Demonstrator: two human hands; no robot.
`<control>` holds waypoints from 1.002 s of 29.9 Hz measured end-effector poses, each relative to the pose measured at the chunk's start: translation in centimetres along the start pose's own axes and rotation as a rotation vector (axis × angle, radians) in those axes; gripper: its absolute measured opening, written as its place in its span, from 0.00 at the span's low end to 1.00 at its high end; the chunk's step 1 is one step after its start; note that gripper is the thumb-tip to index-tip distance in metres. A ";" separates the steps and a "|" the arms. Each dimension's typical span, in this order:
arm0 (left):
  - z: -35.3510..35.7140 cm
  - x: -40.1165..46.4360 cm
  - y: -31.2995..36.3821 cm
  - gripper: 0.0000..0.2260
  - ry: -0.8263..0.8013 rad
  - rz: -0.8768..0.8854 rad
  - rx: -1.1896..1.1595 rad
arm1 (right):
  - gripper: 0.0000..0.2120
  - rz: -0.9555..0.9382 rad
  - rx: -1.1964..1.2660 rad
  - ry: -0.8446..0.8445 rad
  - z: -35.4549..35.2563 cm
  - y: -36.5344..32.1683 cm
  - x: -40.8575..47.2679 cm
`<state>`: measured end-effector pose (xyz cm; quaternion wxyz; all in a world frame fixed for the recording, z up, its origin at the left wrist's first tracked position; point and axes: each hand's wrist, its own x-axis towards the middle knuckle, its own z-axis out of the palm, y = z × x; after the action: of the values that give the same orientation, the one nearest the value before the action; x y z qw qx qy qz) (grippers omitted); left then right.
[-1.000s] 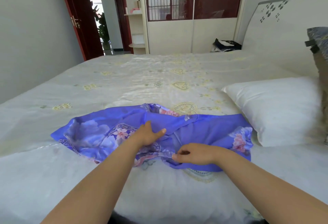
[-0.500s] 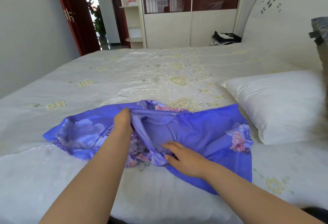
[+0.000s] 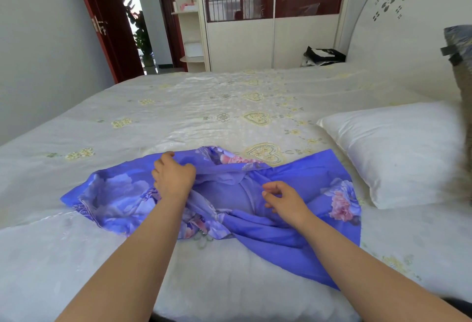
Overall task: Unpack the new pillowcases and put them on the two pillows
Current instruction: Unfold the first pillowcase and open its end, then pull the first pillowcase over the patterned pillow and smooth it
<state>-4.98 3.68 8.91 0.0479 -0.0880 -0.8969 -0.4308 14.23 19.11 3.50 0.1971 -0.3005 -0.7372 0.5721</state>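
Observation:
A blue-violet pillowcase (image 3: 301, 229) with pink flowers lies crumpled on the white bed (image 3: 204, 107) in front of me. My left hand (image 3: 173, 177) grips the upper layer of the pillowcase at its far edge and holds it lifted. My right hand (image 3: 283, 200) hovers just over the cloth inside the opening, fingers curled apart, holding nothing. A bare white pillow (image 3: 398, 153) rests to the right, its near corner touching the pillowcase. At the right edge of the view a second pillow (image 3: 462, 71) with a dark patterned cover leans on the headboard.
The headboard (image 3: 408, 30) stands at the right. A wardrobe (image 3: 270, 22) fills the far wall, with a dark bag (image 3: 323, 56) beside the bed's far corner. A red door (image 3: 107, 22) stands ajar at the back left.
My left hand has moved from the middle of the pillowcase to its far edge and lifted the top layer. My right hand let go of the near hem and moved up over the cloth.

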 end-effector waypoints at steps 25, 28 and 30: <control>18.0 -18.1 16.5 0.03 -0.851 0.614 -0.112 | 0.32 0.360 1.159 1.369 -30.7 3.7 -6.3; 17.7 -17.9 16.0 0.03 -0.860 0.601 -0.112 | 0.29 0.370 1.102 1.316 -31.0 4.2 -6.3; 16.9 -17.6 15.7 0.05 -0.814 0.592 -0.150 | 0.22 0.300 0.924 1.194 -30.6 3.0 -5.5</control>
<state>15.25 24.48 7.48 -0.1919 -0.5023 -0.7461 -0.3927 38.32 38.13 9.08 0.5874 -0.5420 -0.1434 0.5836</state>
